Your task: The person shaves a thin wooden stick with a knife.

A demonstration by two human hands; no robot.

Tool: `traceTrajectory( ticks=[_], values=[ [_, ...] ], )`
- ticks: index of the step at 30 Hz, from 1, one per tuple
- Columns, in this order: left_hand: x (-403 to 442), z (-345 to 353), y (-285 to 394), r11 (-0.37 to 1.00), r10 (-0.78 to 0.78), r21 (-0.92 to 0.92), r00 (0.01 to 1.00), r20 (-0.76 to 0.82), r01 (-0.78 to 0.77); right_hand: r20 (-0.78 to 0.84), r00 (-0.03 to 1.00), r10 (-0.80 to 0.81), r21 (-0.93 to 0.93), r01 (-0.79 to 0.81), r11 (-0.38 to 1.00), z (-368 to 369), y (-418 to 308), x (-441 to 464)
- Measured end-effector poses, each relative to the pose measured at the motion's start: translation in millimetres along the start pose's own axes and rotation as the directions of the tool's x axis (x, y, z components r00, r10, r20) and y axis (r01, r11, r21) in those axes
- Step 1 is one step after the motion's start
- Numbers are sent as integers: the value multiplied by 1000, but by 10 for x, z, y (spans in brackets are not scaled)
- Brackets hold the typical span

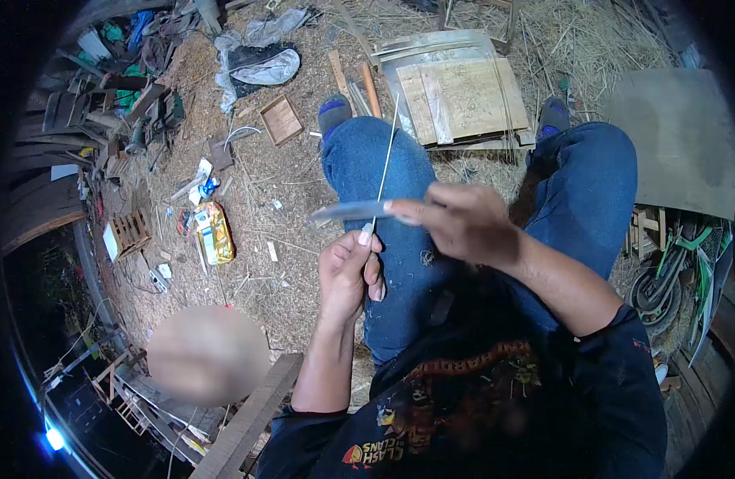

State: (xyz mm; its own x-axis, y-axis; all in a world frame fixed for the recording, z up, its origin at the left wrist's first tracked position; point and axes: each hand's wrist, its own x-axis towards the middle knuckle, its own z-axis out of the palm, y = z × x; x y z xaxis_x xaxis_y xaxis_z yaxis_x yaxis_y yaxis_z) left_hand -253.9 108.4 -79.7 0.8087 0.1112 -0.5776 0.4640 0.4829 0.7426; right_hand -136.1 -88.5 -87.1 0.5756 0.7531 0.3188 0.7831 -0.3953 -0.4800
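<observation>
My left hand is closed around the lower end of a thin pale strip, which looks like split bamboo or wood. From there the strip runs up over my jeans-covered thigh. Something whitish wraps the thumb or finger of that hand. With fingers wrapped round its handle, my right hand grips a knife. The motion-blurred blade points left and crosses the strip just above my left fingers. Whether the edge touches the strip cannot be made out.
Wooden boards lie between my feet. A small wooden tray and a yellow packet rest on the shaving-strewn ground to the left. A wooden beam is near my left elbow. A green motorbike stands at right.
</observation>
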Motion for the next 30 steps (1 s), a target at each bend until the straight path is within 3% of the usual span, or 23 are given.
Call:
traceTrajectory(
  ticks=[2,7,13,16,18,22,24,26,30],
  values=[
    [-6,35,35,1000,-15,3,1000,-5,15,-39,996,84,73,-81,994,42,113,28],
    [21,50,15,999,-17,-29,1000,6,17,-49,999,13,9,-13,1000,3,39,-10],
    [32,43,37,998,-42,-49,999,20,43,-51,998,30,30,-28,999,-31,78,32],
    [-3,43,27,998,-36,-42,999,16,37,-42,993,113,19,-112,994,-19,125,36],
    [2,37,20,999,-23,-39,1000,17,24,-62,998,19,20,-18,1000,-7,74,25],
    [-19,4,18,998,-18,-61,1000,16,19,-104,984,142,8,-142,990,-52,215,120],
    [-19,1,38,997,-23,-74,999,49,27,-135,980,144,12,-144,989,15,161,104],
    [-9,-32,23,996,-26,-89,998,52,31,-60,996,63,10,-62,998,2,108,83],
    [-52,-24,35,996,-32,-83,999,31,35,-144,980,136,30,-134,991,5,207,143]
  ],
)
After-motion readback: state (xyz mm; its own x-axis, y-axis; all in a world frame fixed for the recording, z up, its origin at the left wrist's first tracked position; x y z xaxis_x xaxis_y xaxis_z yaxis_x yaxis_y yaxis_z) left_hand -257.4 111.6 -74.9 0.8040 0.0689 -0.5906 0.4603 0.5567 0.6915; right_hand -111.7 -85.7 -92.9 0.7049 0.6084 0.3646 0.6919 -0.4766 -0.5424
